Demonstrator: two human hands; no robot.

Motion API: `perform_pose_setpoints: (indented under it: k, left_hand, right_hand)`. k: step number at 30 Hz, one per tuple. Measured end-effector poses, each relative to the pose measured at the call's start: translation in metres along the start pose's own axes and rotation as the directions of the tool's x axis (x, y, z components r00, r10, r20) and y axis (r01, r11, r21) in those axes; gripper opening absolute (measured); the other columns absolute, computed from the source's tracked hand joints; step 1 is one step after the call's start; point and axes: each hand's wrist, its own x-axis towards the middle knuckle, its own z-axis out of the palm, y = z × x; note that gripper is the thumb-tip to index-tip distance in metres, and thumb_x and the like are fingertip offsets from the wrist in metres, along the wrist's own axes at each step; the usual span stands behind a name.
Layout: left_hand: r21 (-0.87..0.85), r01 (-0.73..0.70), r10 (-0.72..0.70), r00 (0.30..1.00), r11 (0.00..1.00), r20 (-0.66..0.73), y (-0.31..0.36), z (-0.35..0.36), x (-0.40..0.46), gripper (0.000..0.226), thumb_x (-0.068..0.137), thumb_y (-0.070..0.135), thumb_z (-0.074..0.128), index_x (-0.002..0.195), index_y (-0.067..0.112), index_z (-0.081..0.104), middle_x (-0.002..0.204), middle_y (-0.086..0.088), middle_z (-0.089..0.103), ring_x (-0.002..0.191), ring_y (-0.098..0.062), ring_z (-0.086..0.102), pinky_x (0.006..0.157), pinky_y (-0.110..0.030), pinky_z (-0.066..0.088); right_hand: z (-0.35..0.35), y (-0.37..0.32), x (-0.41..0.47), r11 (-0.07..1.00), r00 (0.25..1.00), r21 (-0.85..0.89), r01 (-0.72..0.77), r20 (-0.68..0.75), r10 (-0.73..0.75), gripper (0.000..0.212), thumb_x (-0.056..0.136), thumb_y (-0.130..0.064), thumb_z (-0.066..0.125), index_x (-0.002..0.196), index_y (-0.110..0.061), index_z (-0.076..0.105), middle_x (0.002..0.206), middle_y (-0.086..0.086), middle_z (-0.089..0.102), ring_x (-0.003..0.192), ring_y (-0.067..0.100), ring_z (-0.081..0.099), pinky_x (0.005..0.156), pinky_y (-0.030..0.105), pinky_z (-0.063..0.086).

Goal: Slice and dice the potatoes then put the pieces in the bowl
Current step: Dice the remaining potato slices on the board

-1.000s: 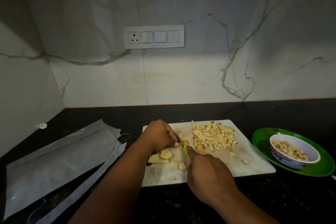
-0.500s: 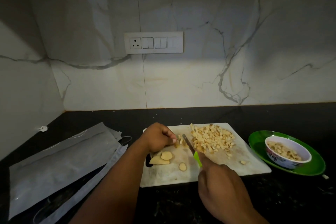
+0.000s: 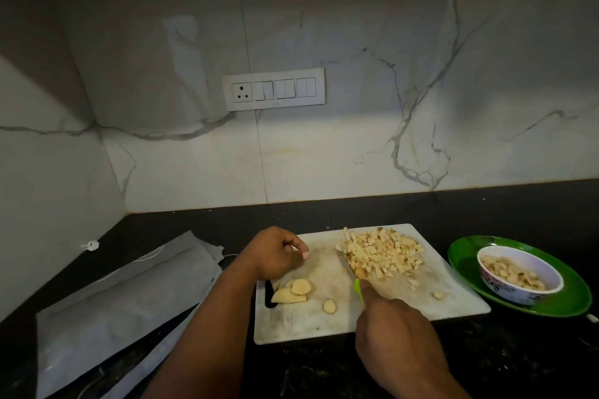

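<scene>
From the head camera, a white cutting board (image 3: pixel 324 321) lies on the black worktop (image 3: pixel 324 210). The right hand (image 3: pixel 398 340), coming in from five o'clock, has its grip clamped on a knife with a lime-green handle (image 3: pixel 357 289); the blade is blurred, and its edge looks to lie against the nine o'clock side of the pile of diced potato (image 3: pixel 382 254), though I cannot tell whether it touches. The left hand (image 3: pixel 275 253) hovers over the board's ten o'clock corner with its fingers loosely curled and the grip on nothing.

Just below that hand, toward six o'clock, a few potato slices (image 3: pixel 291 291) lie stacked on the board, and a small round slice (image 3: pixel 329 305) lies apart from them toward four o'clock. A stray cube (image 3: pixel 438 295) sits near the board's right edge.

At three o'clock of the board, a patterned bowl (image 3: pixel 518 293) with potato pieces inside stands on a green plate (image 3: pixel 466 256). At nine o'clock lie grey plastic bags (image 3: pixel 123 295). A switch panel (image 3: pixel 274 89) is fixed to the marble wall behind.
</scene>
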Motion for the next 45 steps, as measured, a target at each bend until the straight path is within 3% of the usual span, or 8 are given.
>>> perform_pose_setpoints:
  k: [6, 13, 20, 26, 32, 36, 41, 45]
  left_hand:
    - [0.052, -0.015, 0.005, 0.983, 0.999, 0.182, 0.004, -0.010, -0.006, 0.007, 0.089, 0.035, 0.081, 0.094, 0.030, 0.083, 0.096, 0.013, 0.078, 0.096, -0.004, 0.070, 0.091, -0.027, 0.054]
    - [0.034, 0.024, -0.028, 0.988, 0.999, 0.150, -0.003, -0.031, -0.012, 0.004, 0.090, 0.024, 0.081, 0.093, 0.025, 0.083, 0.092, 0.008, 0.080, 0.091, -0.009, 0.074, 0.092, -0.027, 0.055]
    - [0.216, 0.076, -0.168, 0.879, 0.973, 0.446, 0.010, -0.031, -0.021, 0.058, 0.063, 0.024, 0.100, 0.112, 0.032, 0.069, 0.116, 0.006, 0.067, 0.106, -0.012, 0.064, 0.093, -0.029, 0.054]
    - [0.240, 0.047, -0.151, 0.887, 0.970, 0.437, 0.012, -0.030, -0.021, 0.046, 0.070, 0.019, 0.096, 0.105, 0.030, 0.067, 0.091, 0.007, 0.069, 0.084, -0.013, 0.064, 0.078, -0.030, 0.054]
    - [0.072, 0.022, -0.051, 0.901, 0.997, 0.430, 0.007, -0.039, -0.022, 0.036, 0.071, 0.014, 0.095, 0.098, 0.021, 0.073, 0.087, -0.001, 0.078, 0.084, -0.021, 0.074, 0.092, -0.045, 0.059]
    - [-0.152, -0.016, 0.069, 0.934, 0.988, 0.349, 0.006, -0.039, -0.022, 0.027, 0.074, 0.007, 0.092, 0.095, 0.014, 0.077, 0.091, -0.008, 0.078, 0.083, -0.019, 0.072, 0.083, -0.033, 0.059]
    - [-0.162, -0.097, 0.091, 0.995, 0.982, -0.046, 0.012, -0.013, -0.010, 0.020, 0.075, 0.021, 0.093, 0.087, 0.019, 0.078, 0.087, -0.001, 0.077, 0.076, -0.009, 0.070, 0.075, -0.028, 0.060]
    - [-0.068, -0.116, 0.103, 0.981, 0.991, -0.164, 0.015, 0.005, -0.006, 0.018, 0.076, 0.026, 0.093, 0.082, 0.026, 0.076, 0.086, 0.008, 0.074, 0.078, -0.004, 0.067, 0.070, -0.021, 0.054]
  right_hand:
    - [0.004, -0.008, 0.000, 0.994, 0.994, -0.007, 0.108, 0.022, -0.108, 0.062, 0.098, -0.035, 0.036, 0.157, -0.034, 0.016, 0.104, -0.004, 0.066, 0.090, 0.016, 0.063, 0.073, 0.031, 0.046]
    - [0.004, 0.005, 0.003, 1.000, 1.000, 0.020, -0.007, -0.028, 0.007, 0.060, 0.097, -0.031, 0.038, 0.156, -0.031, 0.025, 0.101, -0.005, 0.066, 0.092, 0.016, 0.064, 0.070, 0.029, 0.043]
    - [0.002, 0.005, 0.000, 0.997, 0.999, 0.078, 0.014, -0.039, -0.011, 0.058, 0.098, -0.037, 0.035, 0.155, -0.033, 0.025, 0.100, -0.005, 0.067, 0.092, 0.013, 0.064, 0.074, 0.030, 0.047]
    - [0.001, 0.005, -0.001, 0.994, 0.999, 0.108, 0.023, -0.034, -0.019, 0.058, 0.098, -0.040, 0.037, 0.155, -0.035, 0.024, 0.103, -0.006, 0.067, 0.095, 0.013, 0.064, 0.078, 0.029, 0.048]
    - [0.001, 0.006, 0.000, 0.994, 0.999, 0.105, 0.021, -0.031, -0.018, 0.058, 0.099, -0.039, 0.036, 0.155, -0.036, 0.022, 0.102, -0.006, 0.068, 0.094, 0.014, 0.064, 0.077, 0.031, 0.048]
    - [0.001, 0.007, -0.001, 0.991, 0.999, 0.133, 0.028, -0.031, -0.024, 0.058, 0.098, -0.039, 0.037, 0.155, -0.036, 0.025, 0.099, -0.006, 0.067, 0.091, 0.013, 0.064, 0.077, 0.031, 0.051]
    - [0.000, 0.007, -0.002, 0.982, 0.998, 0.184, 0.046, -0.047, -0.038, 0.055, 0.099, -0.038, 0.036, 0.153, -0.036, 0.028, 0.097, -0.008, 0.067, 0.089, 0.010, 0.063, 0.076, 0.028, 0.049]
    - [-0.001, 0.007, -0.001, 0.984, 0.999, 0.178, 0.020, -0.045, -0.012, 0.055, 0.098, -0.037, 0.036, 0.153, -0.034, 0.029, 0.099, -0.008, 0.068, 0.091, 0.012, 0.064, 0.077, 0.030, 0.050]
